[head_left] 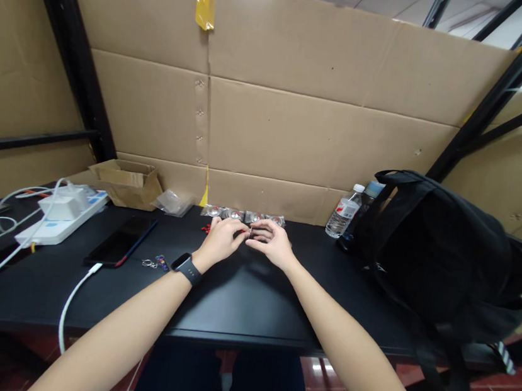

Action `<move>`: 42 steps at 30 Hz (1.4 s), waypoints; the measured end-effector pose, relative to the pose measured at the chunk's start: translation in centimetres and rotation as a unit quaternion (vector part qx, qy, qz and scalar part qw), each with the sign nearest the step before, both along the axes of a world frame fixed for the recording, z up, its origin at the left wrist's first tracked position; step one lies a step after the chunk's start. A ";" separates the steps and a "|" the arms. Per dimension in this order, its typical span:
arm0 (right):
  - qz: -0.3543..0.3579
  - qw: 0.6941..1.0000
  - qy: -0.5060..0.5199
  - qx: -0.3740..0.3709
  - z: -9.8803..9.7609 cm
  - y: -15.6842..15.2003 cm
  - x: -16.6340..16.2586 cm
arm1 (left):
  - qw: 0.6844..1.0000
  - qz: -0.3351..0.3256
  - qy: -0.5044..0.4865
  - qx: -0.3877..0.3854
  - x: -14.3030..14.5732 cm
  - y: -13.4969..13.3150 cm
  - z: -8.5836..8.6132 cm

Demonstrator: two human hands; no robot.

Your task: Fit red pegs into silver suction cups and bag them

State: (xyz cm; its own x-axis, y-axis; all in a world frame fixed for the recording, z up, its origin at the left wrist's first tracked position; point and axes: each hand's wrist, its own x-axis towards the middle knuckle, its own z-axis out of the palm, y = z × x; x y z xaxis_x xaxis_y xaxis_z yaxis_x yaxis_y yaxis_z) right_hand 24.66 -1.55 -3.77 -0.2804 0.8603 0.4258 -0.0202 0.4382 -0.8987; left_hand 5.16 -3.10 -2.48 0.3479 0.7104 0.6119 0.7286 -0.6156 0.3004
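Above the middle of the black table (pixel 247 311), my left hand (pixel 223 241) and my right hand (pixel 272 245) meet at the fingertips. Between them is a small thin piece (pixel 250 234) with a pale edge; its kind is too small to make out. Both hands are closed in a pinch on it. Just behind the hands lies a row of small clear packets (pixel 234 214) with red and silver contents. Some small red pieces (pixel 206 229) rest left of my left hand, partly covered by it. A keychain (pixel 156 262) with metal rings lies near the watch (pixel 187 267) on my left wrist.
At the left are a tablet-like device (pixel 122 242) with a white cable, a power strip (pixel 65 222), an open cardboard box (pixel 128 182) and a clear plastic bag (pixel 174 202). Water bottle (pixel 344 212) and black backpack (pixel 447 263) stand right. Cardboard wall (pixel 287 135) closes the back.
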 end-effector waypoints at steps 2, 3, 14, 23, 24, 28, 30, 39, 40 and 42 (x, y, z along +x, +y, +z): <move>-0.003 1.000 0.011 -0.010 -0.1 0.0 -0.1 | 1.000 0.001 0.013 0.013 0.1 -0.3 0.1; -0.002 1.000 0.016 -0.017 -0.2 0.0 -0.2 | 1.000 0.001 0.018 0.020 0.1 -0.4 0.2; 0.020 0.999 -0.003 -0.049 0.1 0.1 0.1 | 0.997 0.029 0.037 0.065 0.2 -0.8 0.5; -0.003 0.996 -0.088 0.013 0.4 0.5 0.7 | 0.997 -0.068 -0.016 0.019 -0.1 0.3 -0.1; -0.006 0.994 -0.108 0.021 0.4 0.5 0.7 | 0.997 -0.074 -0.017 0.011 -0.1 0.4 -0.1; -0.058 0.963 -0.232 0.127 0.6 0.3 0.7 | 0.998 -0.036 -0.049 -0.018 -0.2 0.6 -0.4; -0.071 0.940 -0.279 0.183 0.6 0.2 0.7 | 0.997 -0.028 -0.065 -0.027 -0.2 0.8 -0.6; -0.054 0.915 -0.313 0.248 0.2 0.5 0.8 | 0.995 -0.036 0.039 -0.089 -0.2 0.6 -0.6; -0.054 0.916 -0.313 0.246 0.1 0.6 0.8 | 0.994 -0.040 0.043 -0.097 -0.2 0.6 -0.7; -0.050 0.917 -0.314 0.241 -0.1 0.6 0.8 | 0.993 -0.044 0.040 -0.102 -0.2 0.6 -0.8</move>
State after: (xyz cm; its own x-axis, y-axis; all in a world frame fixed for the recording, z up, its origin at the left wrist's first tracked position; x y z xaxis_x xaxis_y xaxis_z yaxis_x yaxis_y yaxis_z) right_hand 25.44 -0.95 -3.86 -0.5303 0.6494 0.5451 0.4961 0.7590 -0.4216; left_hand 4.93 -2.50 -3.25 0.4559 0.7810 0.4268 0.7008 -0.6106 0.3689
